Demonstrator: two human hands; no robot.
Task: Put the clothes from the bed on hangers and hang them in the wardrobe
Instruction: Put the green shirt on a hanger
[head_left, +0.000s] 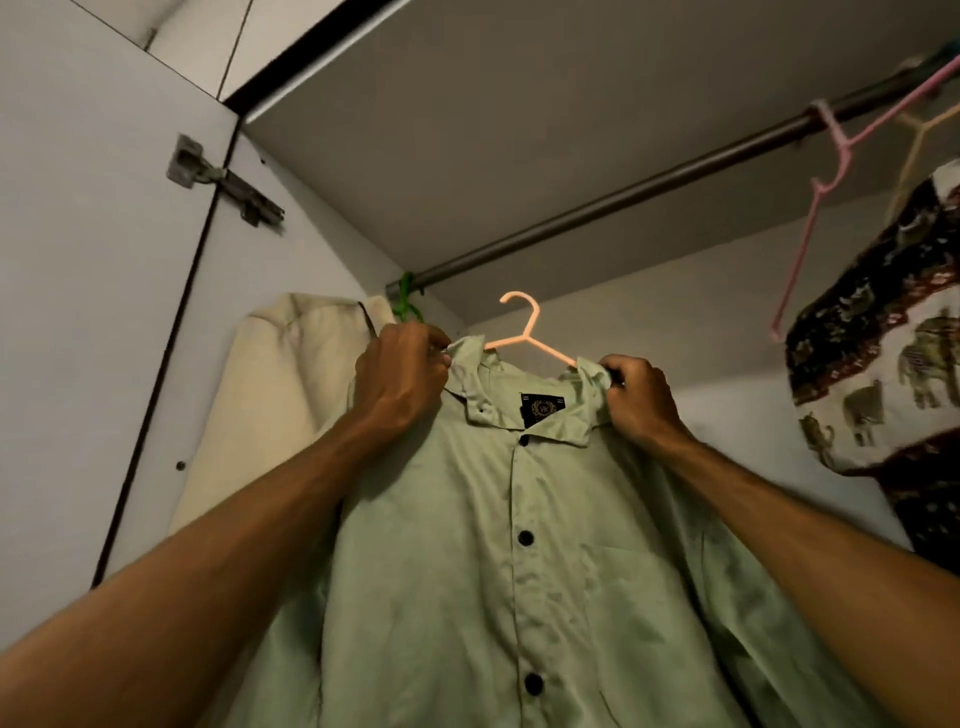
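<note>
Both hands are raised and apart, each clamped on the pale green shirt (493, 545): the left hand (400, 374) pinches the collar edge on its side, and the right hand (641, 397) grips the collar and shoulder on the other. The shirt is buttoned, faces the camera and hangs down between the forearms. It sits on a peach hanger (527, 335) whose arms run across from one hand to the other.

The hanger's hook (519, 300) stands free above and between the hands, held by neither. It has not caught the wardrobe rail (623, 195), which lies above and beyond it. The rail runs at a slant from its left end up towards the right. At that left end a green hanger (405, 301) carries a cream garment (275, 395), just beside the left hand, the nearer hand to the rail. Towards the rail's right end hang a pink hanger (831, 156) and an elephant-print garment (883, 364).

The bare stretch of rail between those two looks like the place for the hook. Reaching it likely calls for a lift up and away by both hands together, keeping the hook upright.
</note>
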